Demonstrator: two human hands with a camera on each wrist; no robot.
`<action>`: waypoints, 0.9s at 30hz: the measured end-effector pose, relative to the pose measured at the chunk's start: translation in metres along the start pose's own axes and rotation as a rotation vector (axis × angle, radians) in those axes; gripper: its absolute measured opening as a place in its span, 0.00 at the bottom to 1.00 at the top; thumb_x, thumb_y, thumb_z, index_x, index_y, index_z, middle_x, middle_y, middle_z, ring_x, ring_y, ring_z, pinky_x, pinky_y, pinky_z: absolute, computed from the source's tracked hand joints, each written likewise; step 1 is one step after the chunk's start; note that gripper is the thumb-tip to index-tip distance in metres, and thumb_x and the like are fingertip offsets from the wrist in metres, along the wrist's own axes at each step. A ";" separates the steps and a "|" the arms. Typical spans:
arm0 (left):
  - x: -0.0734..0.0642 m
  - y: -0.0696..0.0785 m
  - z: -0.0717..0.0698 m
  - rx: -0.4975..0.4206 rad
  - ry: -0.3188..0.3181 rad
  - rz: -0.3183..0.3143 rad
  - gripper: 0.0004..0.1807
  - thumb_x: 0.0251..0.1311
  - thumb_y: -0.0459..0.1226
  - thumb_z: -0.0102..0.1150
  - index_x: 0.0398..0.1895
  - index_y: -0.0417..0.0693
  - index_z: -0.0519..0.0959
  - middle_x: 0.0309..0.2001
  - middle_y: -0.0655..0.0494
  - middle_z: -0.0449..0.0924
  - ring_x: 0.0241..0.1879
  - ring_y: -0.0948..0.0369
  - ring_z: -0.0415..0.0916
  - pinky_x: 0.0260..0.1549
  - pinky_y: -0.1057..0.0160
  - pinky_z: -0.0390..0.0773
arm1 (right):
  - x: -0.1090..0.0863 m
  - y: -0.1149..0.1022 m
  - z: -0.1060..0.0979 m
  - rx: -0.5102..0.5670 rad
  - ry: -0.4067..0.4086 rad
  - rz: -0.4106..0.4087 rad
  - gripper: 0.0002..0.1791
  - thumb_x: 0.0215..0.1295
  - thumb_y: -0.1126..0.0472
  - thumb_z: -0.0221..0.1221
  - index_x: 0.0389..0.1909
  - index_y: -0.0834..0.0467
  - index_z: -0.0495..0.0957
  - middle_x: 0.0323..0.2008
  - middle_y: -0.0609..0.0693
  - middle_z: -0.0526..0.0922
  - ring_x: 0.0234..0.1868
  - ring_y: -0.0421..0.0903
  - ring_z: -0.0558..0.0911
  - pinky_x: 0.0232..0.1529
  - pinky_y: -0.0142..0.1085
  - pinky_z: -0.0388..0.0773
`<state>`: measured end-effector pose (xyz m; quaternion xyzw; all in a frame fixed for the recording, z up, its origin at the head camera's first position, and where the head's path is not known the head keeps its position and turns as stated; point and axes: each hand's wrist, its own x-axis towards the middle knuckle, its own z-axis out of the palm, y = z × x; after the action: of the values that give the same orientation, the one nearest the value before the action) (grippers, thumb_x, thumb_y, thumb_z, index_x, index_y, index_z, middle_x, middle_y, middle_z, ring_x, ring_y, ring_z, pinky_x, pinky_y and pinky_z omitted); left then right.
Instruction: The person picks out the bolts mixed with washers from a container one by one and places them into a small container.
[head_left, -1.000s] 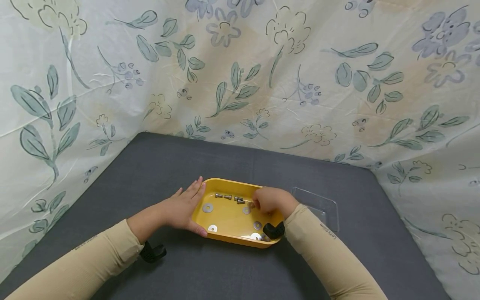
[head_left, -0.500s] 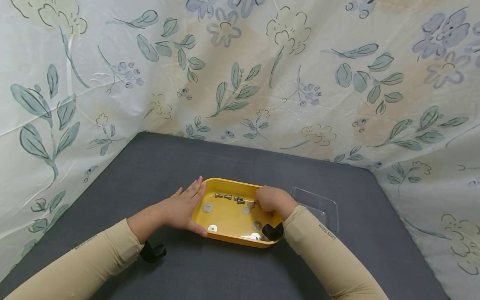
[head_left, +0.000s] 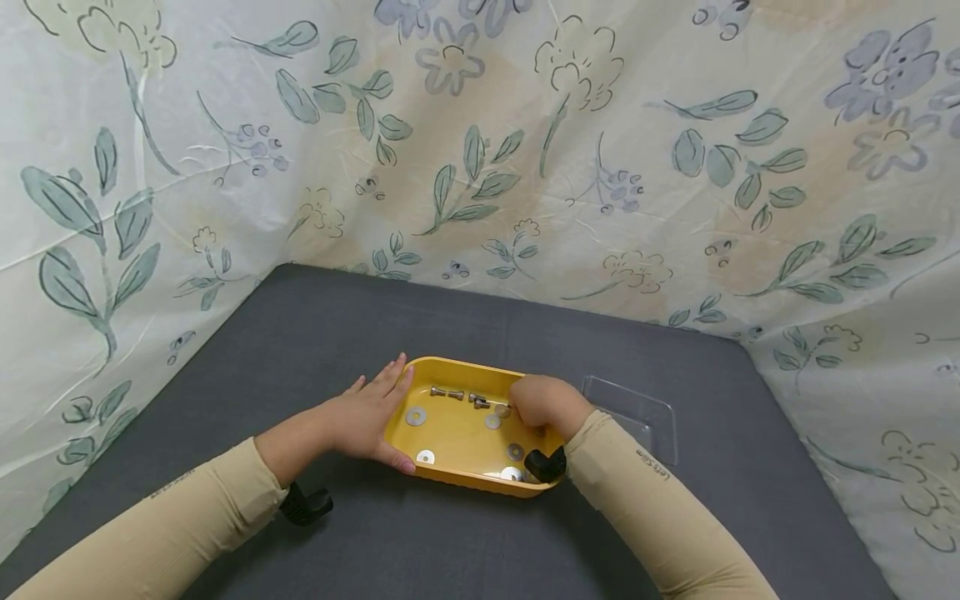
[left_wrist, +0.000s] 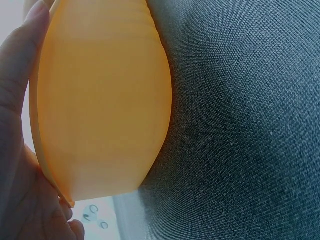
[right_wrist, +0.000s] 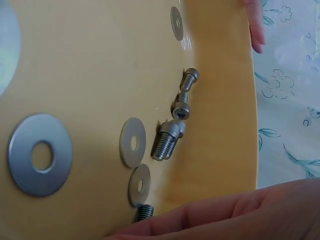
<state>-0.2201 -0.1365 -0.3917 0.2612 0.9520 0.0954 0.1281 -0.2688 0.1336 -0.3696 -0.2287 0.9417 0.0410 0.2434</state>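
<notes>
My left hand (head_left: 363, 421) holds the left end of a shallow yellow tray (head_left: 472, 479), thumb along the front rim and fingers toward the back corner. Inside the tray, my right hand (head_left: 546, 402) bends its fingers down near the right end. In the right wrist view, the threaded end of a screw (right_wrist: 145, 212) pokes out at its fingertips; the rest is hidden. Beside it lie two flat washers, the nearer washer (right_wrist: 139, 184) close to the screw. Several socket head screws (head_left: 447, 392) lie along the back wall. More washers are spread about, among them a large washer (right_wrist: 25, 175).
A clear plastic lid or tray (head_left: 660, 425) lies on the dark grey table cloth (head_left: 420, 317), right of the yellow tray and partly behind the right forearm. Floral fabric (head_left: 480, 167) hangs around the back and sides. Black wrist straps show below both hands.
The right hand has shifted slightly right within the tray, and a screw's tip now shows by its fingers. The left hand and the tray have stayed put.
</notes>
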 end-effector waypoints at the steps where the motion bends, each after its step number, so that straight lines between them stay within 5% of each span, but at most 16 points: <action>1: 0.000 0.000 0.000 0.001 -0.001 0.000 0.74 0.25 0.80 0.46 0.72 0.47 0.32 0.71 0.50 0.20 0.70 0.54 0.27 0.62 0.40 0.43 | 0.000 0.001 0.000 0.000 -0.001 -0.009 0.17 0.59 0.74 0.51 0.14 0.57 0.72 0.13 0.47 0.54 0.15 0.43 0.55 0.19 0.33 0.54; 10: -0.001 0.002 -0.003 -0.005 0.001 0.003 0.74 0.25 0.79 0.48 0.72 0.45 0.33 0.71 0.49 0.20 0.70 0.53 0.28 0.62 0.40 0.43 | 0.004 0.006 0.000 0.035 0.009 -0.112 0.23 0.54 0.72 0.57 0.08 0.52 0.60 0.12 0.45 0.50 0.15 0.42 0.52 0.19 0.33 0.52; 16: -0.001 0.001 0.002 -0.013 0.005 0.004 0.74 0.25 0.79 0.48 0.72 0.46 0.33 0.71 0.50 0.20 0.70 0.53 0.28 0.62 0.40 0.43 | 0.006 0.007 0.001 0.076 -0.020 -0.191 0.13 0.54 0.71 0.57 0.13 0.58 0.73 0.12 0.44 0.55 0.15 0.41 0.55 0.21 0.33 0.54; 22: -0.001 0.001 0.002 -0.008 0.017 0.012 0.74 0.26 0.79 0.48 0.72 0.46 0.34 0.71 0.50 0.21 0.71 0.53 0.29 0.62 0.39 0.44 | 0.006 0.006 -0.002 0.083 -0.046 -0.236 0.15 0.55 0.70 0.59 0.11 0.58 0.71 0.12 0.44 0.52 0.15 0.41 0.53 0.20 0.32 0.54; 27: -0.002 0.002 0.000 -0.009 0.018 0.010 0.74 0.26 0.79 0.47 0.72 0.46 0.33 0.71 0.50 0.21 0.70 0.54 0.28 0.62 0.39 0.44 | 0.008 0.004 -0.006 0.075 -0.066 -0.251 0.08 0.56 0.68 0.59 0.20 0.58 0.82 0.12 0.43 0.61 0.15 0.40 0.55 0.21 0.31 0.56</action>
<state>-0.2178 -0.1361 -0.3914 0.2647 0.9513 0.1025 0.1204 -0.2794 0.1333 -0.3679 -0.3338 0.8980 -0.0174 0.2861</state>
